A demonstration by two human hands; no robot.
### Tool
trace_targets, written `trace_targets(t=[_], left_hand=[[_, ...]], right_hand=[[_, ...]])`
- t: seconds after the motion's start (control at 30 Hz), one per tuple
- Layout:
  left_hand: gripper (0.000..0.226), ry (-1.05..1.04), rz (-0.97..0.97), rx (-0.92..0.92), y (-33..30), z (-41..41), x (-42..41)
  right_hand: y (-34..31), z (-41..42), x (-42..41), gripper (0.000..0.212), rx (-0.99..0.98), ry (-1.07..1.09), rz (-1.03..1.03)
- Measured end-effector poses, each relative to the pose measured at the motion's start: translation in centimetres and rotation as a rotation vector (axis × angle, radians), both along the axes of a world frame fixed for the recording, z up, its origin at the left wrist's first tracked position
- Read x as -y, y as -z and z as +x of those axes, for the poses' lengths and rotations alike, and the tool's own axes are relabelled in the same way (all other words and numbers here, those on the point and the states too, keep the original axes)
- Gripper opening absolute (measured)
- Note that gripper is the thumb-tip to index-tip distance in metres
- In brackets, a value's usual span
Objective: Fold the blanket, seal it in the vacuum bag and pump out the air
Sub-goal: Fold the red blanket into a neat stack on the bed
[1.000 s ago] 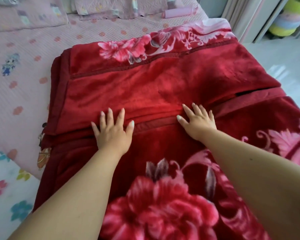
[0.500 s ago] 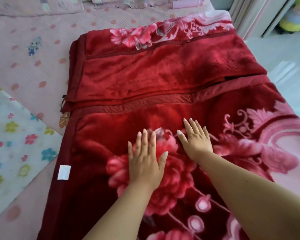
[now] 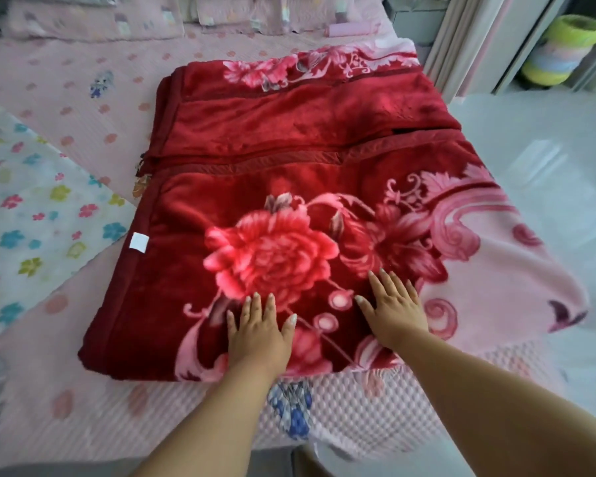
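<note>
The folded red blanket takes up the middle of the bed and serves as the landmark. Left of the blanket lies a flat stretch of pink cover with only the thin flowered sheet on it, low enough to pass over. Beyond the blanket's far edge runs a band of bare cover, then pillows and a pink tube along the head. Right of the blanket its pink corner overhangs the bed edge above open floor. At the blanket's near edge both hands, the left hand and right hand, lie flat on it
</note>
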State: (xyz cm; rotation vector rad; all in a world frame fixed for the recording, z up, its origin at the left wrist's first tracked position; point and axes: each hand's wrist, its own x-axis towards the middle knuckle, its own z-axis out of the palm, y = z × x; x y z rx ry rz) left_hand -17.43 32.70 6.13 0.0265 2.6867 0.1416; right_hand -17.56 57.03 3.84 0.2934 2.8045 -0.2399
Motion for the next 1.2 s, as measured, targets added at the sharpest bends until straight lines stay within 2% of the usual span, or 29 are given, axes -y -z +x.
trace_targets(t=[0.1, 0.27, 0.5, 0.6, 0.8, 0.97, 1.07, 1.2], left_hand=[[0.073, -0.038, 0.079, 0.003, -2.5, 1.9, -2.1], [0.069, -0.076, 0.168, -0.106, -6.0, 4.9, -7.0], [0.066, -0.06, 0.263, -0.168, -9.0, 6.9, -14.9], [0.067, -0.046, 0.242, -0.194, -10.1, 6.3, -19.7], [0.063, -0.071, 0.303, -0.216, -11.7, 4.2, -33.6], [0.056, -0.252, 0.472, -0.182, -11.3, 2.2, -44.5], [0.057, -0.326, 0.491, -0.171, -11.3, 0.6, -47.9], [0.059, -0.362, 0.423, -0.184, -11.1, -2.4, -48.5]], right_hand=[[-1.9, 2.3, -0.1, 0.069, -0.007, 0.037, -0.102], [-5.3, 6.4, -2.1, 0.062, -0.086, 0.127, -0.284], [-9.2, 8.8, -9.0, 0.05, -0.118, 0.166, -0.345], [-10.2, 8.9, -13.0, 0.057, -0.138, 0.159, -0.334], [-11.4, 6.8, -24.1, 0.061, -0.113, 0.118, -0.329], [-11.8, 4.0, -34.1, 0.055, -0.077, 0.061, -0.327], [-12.2, 1.4, -38.6, 0.059, -0.043, 0.088, -0.351], [-13.0, -3.2, -41.1, 0.063, -0.015, 0.065, -0.386]])
